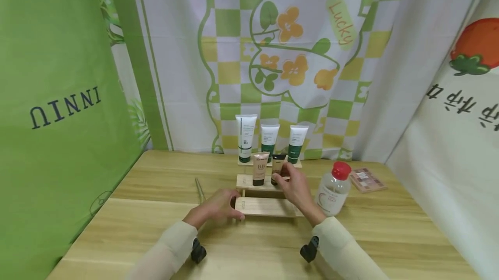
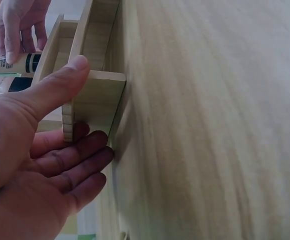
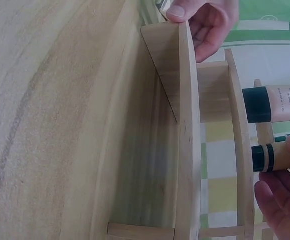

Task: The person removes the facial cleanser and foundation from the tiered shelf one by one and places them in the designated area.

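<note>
A three-tier wooden display stand (image 1: 267,206) stands on the table. My left hand (image 1: 220,205) holds its lowest tier by the left end; in the left wrist view the thumb (image 2: 67,82) lies on the board's edge and the fingers reach behind it. On the middle tier my right hand (image 1: 295,185) pinches a small tan tube with a black cap (image 3: 279,156), standing cap down. Beside it, to the left, is a pinkish BB cream tube (image 1: 260,167). White-and-green tubes (image 1: 245,137) stand on the top tier.
Right of the stand is a clear bottle with a red cap (image 1: 332,193), and behind it a flat makeup palette (image 1: 367,179). A thin gold stick (image 1: 199,189) lies on the left. Patterned curtains (image 1: 288,46) hang behind the table (image 1: 156,185).
</note>
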The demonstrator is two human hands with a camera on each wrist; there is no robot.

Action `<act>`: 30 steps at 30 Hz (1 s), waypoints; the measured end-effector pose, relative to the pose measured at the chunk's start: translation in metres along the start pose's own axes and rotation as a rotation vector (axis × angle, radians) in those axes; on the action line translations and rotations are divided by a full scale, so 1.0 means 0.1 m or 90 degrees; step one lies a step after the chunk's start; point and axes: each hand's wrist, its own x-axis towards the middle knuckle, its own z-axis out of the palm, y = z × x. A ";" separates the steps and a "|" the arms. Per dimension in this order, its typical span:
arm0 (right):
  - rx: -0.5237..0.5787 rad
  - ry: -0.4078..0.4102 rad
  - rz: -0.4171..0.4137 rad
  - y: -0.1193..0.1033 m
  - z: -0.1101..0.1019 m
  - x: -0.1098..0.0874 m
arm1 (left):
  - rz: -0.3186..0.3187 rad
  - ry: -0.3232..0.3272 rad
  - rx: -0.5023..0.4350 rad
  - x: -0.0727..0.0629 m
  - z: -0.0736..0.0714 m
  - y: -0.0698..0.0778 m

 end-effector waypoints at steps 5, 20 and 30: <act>0.014 -0.005 0.015 0.01 0.00 0.01 | 0.005 -0.030 0.026 0.04 -0.05 0.00; 0.189 -0.090 0.110 -0.19 -0.10 -0.45 | -0.011 -0.081 0.034 0.13 -0.09 0.06; 0.174 -0.465 -0.005 -0.71 0.12 -1.09 | -0.016 -0.071 0.037 0.11 -0.09 0.00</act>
